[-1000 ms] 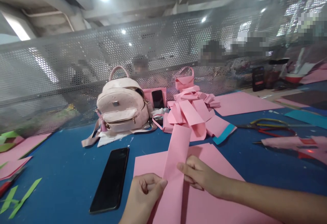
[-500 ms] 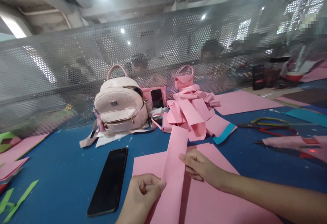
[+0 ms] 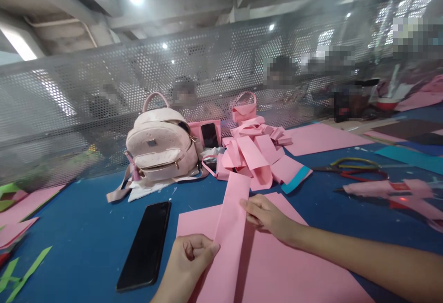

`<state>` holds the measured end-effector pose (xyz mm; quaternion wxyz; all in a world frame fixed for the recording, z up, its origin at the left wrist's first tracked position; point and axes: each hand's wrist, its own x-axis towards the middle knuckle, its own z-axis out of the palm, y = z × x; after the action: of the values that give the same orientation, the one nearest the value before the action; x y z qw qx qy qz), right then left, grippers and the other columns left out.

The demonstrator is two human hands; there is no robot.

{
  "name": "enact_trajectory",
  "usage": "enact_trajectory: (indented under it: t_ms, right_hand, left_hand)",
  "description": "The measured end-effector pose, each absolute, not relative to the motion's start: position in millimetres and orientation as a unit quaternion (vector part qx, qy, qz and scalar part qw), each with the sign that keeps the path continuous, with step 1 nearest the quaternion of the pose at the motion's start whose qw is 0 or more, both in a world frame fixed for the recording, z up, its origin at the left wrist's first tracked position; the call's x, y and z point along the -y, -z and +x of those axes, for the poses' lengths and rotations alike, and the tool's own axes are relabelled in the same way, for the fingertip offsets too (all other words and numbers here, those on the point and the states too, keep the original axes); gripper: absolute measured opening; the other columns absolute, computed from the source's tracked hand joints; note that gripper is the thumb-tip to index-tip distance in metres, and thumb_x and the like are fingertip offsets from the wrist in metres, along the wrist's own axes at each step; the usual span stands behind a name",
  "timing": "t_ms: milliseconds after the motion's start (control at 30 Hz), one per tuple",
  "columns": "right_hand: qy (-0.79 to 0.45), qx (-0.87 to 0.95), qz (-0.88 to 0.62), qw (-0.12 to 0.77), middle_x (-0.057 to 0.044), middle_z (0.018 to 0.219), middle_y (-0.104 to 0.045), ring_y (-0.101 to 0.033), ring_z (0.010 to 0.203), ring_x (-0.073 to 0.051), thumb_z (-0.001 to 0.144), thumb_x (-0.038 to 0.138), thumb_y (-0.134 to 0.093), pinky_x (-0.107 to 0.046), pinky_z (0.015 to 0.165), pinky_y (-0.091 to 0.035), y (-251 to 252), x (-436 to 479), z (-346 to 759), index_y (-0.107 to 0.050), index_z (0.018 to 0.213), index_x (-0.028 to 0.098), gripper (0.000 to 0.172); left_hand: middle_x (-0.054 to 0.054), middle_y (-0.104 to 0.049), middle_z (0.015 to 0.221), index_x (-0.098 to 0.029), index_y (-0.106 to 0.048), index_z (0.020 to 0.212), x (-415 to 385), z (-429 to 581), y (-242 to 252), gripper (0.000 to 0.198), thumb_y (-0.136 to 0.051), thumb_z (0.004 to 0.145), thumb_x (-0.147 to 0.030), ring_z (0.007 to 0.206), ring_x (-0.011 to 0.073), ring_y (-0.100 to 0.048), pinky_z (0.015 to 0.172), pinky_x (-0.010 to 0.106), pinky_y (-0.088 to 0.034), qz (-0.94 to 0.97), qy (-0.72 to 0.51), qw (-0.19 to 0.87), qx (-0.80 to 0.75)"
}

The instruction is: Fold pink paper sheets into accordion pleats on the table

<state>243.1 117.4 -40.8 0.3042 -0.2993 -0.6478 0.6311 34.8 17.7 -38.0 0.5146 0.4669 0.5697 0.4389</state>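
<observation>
My strip (image 3: 229, 234) runs off the bottom edge — its near end is cut off — and hides part of the sheet (image 3: 277, 266), itself cropped below. That edge also cuts my left hand (image 3: 192, 259) off near the wrist. Some fingertips of my right hand (image 3: 265, 217) sit hidden behind the strip. Beyond the mesh (image 3: 138, 72), people (image 3: 184, 90) blur.

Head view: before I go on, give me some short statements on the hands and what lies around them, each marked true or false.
1. The left hand and right hand both hold the pink strip. True.
2. The large phone lies on top of the pink sheet. False: the large phone lies on the blue table, left of the pink sheet.
3. The scissors lie right of the paper pile. True.
4. The glue gun is in the right hand. False: the glue gun lies on the blue table.
5. The backpack is left of the paper pile. True.
</observation>
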Motion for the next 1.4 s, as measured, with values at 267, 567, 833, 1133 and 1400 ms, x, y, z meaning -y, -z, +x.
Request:
enact_trajectory:
  t_ms: [267,567,833,1133,1400]
  right_hand:
    - [-0.611,0.642,-0.312,0.343,0.01,0.051,-0.02,-0.013,0.045,-0.006,0.089,0.065,-0.054,-0.024,0.041,-0.008,43,-124,249,-0.025,0.058,0.023,0.06]
    - [-0.571,0.666,-0.322,0.355,0.009,0.052,-0.023,-0.018,0.047,-0.006,0.075,0.068,-0.068,-0.024,0.043,-0.011,42,-131,248,-0.028,0.056,0.023,0.064]
    - [-0.609,0.681,-0.281,0.294,0.009,0.044,-0.022,-0.017,0.041,-0.004,0.088,0.062,-0.058,-0.026,0.043,-0.011,44,-129,246,-0.029,0.049,0.021,0.064]
    - [-0.605,0.663,-0.297,0.325,0.008,0.045,-0.025,-0.019,0.041,-0.005,0.089,0.062,-0.056,-0.025,0.041,-0.013,44,-132,249,-0.032,0.051,0.021,0.061]
    - [-0.596,0.651,-0.308,0.356,0.008,0.046,-0.025,-0.019,0.041,-0.005,0.088,0.06,-0.057,-0.024,0.041,-0.011,43,-135,249,-0.031,0.051,0.021,0.06]
  left_hand:
    - [-0.006,-0.03,0.05,-0.014,-0.054,0.055,-16,34,41,0.061,-0.076,0.062,-0.071,0.05,0.0064,-0.021,0.051,0.023,-0.012,0.467,-0.432,0.519,-0.571]
    - [-0.006,-0.031,0.048,-0.013,-0.057,0.055,-17,36,41,0.064,-0.077,0.061,-0.073,0.049,0.0061,-0.021,0.05,0.023,-0.013,0.464,-0.437,0.514,-0.573]
    - [-0.004,-0.038,0.047,-0.012,-0.063,0.057,-21,37,41,0.062,-0.08,0.058,-0.071,0.048,0.006,-0.025,0.05,0.023,-0.015,0.443,-0.437,0.523,-0.583]
    - [-0.005,-0.033,0.049,-0.012,-0.058,0.057,-21,38,39,0.066,-0.077,0.057,-0.075,0.051,0.006,-0.021,0.051,0.022,-0.014,0.458,-0.427,0.512,-0.587]
    - [-0.004,-0.037,0.047,-0.013,-0.059,0.057,-17,37,41,0.06,-0.078,0.063,-0.069,0.048,0.0066,-0.026,0.049,0.022,-0.017,0.459,-0.435,0.525,-0.57]
